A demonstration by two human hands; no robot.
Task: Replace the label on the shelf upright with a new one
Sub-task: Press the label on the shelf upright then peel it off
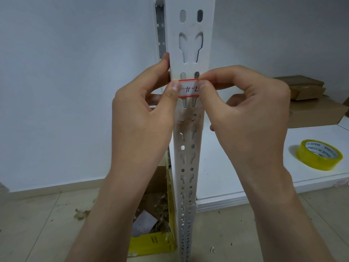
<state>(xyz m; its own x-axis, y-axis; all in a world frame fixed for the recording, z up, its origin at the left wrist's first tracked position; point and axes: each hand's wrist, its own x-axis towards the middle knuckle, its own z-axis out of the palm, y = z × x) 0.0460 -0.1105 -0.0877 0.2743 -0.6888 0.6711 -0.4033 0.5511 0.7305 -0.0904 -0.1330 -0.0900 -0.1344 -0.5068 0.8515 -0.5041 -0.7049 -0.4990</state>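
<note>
- Reading off the label [188,88] first: white sticker, red border, handwritten "11-2" in black, centre of frame, stuck across the front of the white slotted shelf upright [190,53].
- Label sits over the slots, roughly mid-height of the visible upright; just under it a patch of brownish residue [188,122] with small red scraps.
- Left hand [143,114]: thumb tip pressed on the label's left end, other fingers wrapped behind the upright's left edge, so hand is clamped on upright and label.
- Right hand [245,110]: thumb and forefinger tips pinched together at the label's right end, at the upright's right edge; remaining fingers curled in.
- Label spans between the two thumbs, writing uncovered.
- Tape roll [319,157], yellowish clear, lower right of frame on the white shelf board [236,167]; core prints "MADE IN CHINA", repeated.
- Cardboard boxes [309,103] stacked at right edge, behind tape.
- Yellow box [151,241] at bottom centre, left of upright, on the floor, holding paper scraps and shavings; print on it too small to read.
- Bits of debris on the tiled floor [37,224], lower left.
</note>
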